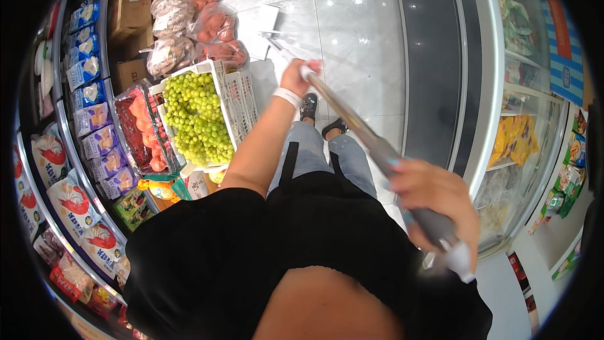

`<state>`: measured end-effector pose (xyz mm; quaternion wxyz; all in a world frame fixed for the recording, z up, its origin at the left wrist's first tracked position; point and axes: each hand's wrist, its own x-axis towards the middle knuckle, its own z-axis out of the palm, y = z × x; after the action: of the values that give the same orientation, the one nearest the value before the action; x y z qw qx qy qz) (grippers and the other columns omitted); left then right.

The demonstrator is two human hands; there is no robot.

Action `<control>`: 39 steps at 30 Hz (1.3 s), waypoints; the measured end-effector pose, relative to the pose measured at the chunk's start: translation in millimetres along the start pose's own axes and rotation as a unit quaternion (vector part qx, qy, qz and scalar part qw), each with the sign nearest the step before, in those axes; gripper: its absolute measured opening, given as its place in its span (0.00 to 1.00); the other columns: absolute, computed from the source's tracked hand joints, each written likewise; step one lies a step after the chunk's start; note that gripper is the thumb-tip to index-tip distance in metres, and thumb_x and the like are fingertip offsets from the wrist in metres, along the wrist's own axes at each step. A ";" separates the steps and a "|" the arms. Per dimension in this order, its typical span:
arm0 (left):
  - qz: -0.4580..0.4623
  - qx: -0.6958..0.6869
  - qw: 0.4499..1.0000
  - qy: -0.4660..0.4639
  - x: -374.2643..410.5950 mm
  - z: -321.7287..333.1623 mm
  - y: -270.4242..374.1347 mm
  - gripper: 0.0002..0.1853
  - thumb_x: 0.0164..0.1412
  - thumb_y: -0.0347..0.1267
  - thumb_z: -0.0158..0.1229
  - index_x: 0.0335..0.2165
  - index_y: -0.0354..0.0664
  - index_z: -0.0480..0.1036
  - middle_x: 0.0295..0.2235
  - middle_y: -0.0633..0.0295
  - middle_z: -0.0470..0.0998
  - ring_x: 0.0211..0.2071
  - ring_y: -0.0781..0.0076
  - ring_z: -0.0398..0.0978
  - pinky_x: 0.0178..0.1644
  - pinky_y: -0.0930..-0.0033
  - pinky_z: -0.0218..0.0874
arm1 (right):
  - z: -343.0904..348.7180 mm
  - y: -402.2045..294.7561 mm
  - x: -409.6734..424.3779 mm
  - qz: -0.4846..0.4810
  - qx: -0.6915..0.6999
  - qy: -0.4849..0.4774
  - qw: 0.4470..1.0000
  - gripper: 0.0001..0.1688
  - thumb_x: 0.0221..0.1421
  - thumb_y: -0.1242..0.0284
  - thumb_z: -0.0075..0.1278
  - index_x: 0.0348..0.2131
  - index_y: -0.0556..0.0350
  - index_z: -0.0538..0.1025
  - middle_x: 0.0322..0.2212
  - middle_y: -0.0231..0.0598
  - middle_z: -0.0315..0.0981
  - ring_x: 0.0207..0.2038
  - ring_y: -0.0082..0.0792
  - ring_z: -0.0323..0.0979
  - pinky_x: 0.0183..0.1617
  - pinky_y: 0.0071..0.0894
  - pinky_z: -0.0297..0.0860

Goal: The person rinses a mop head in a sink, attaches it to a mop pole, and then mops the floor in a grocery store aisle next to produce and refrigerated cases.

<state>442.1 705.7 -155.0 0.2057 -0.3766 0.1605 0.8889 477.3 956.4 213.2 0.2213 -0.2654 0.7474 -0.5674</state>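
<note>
Both my hands are on the long pole (347, 113) of a flat mop, which slants from lower right to upper left. My left hand (296, 78) wraps around its lower part at a white collar, with a white band on the wrist. Around the thick grey grip at the upper end, my right hand (432, 193) is closed and blurred. The white flat mop head (268, 18) lies on the grey tiled floor (358, 38), ahead of my shoes and beside bagged produce. The joint between pole and head is partly blurred.
At my left stand a white crate of green grapes (198, 118), bags of red produce (214, 23), cardboard boxes (132, 12) and shelves of packaged snacks (101, 139). A glass-fronted chiller (516, 104) with a white frame runs along my right. My black shoes (309, 106) are close to the pole.
</note>
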 end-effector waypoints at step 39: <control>-0.109 0.111 0.975 0.159 -97.3 -24.1 -47.5 0.10 0.54 0.31 0.38 0.35 0.39 0.54 0.27 0.52 0.68 0.32 0.56 0.70 0.37 0.56 0.63 | 47.9 -24.1 -36.7 0.048 0.052 0.067 0.995 0.05 0.34 0.74 0.48 0.18 0.56 0.68 0.20 0.39 0.70 0.32 0.43 0.70 0.42 0.41 0.63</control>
<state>541.1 712.3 -105.6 0.3138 -0.5031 0.2468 0.7665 539.0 940.0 225.2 0.2112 -0.1791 0.7418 -0.6108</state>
